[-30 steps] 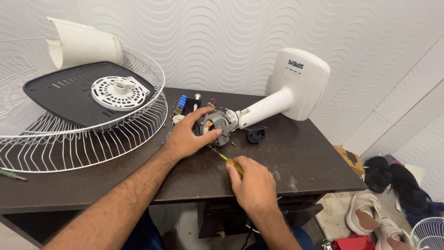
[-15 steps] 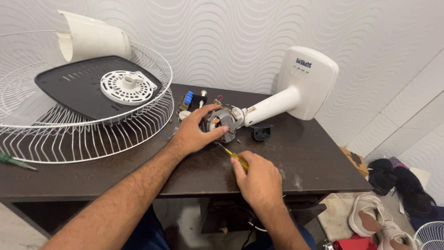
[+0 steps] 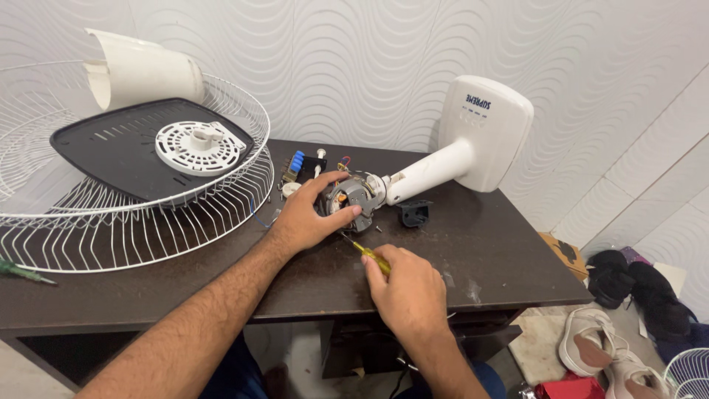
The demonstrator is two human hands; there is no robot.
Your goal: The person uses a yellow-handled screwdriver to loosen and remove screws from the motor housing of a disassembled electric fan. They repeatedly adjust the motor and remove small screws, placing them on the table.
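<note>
Both hands have barely shifted since a moment ago, still locked on the same spot while the view has drifted a touch. Nearest us, the right hand [image 3: 406, 292] comes in low over the front edge of the dark wooden table [image 3: 487, 258], knuckles up, fingers curled shut round a yellow-handled screwdriver [image 3: 367, 251] whose thin shaft angles up and left toward the motor. Just beyond, the left hand [image 3: 310, 218] reaches in on a long bare forearm, fingers spread and wrapped over the fan motor [image 3: 353, 196], thumb pressing its near side. That motor is a grey metal round with coloured wires showing, lying on its side mid-table, joined to a white neck that runs up right to the white fan base [image 3: 487, 133]. A small black plastic piece [image 3: 415, 213] sits just beside it. Farther left, the white wire fan guard [image 3: 148, 207] cradles a black panel and a white vented disc.
</note>
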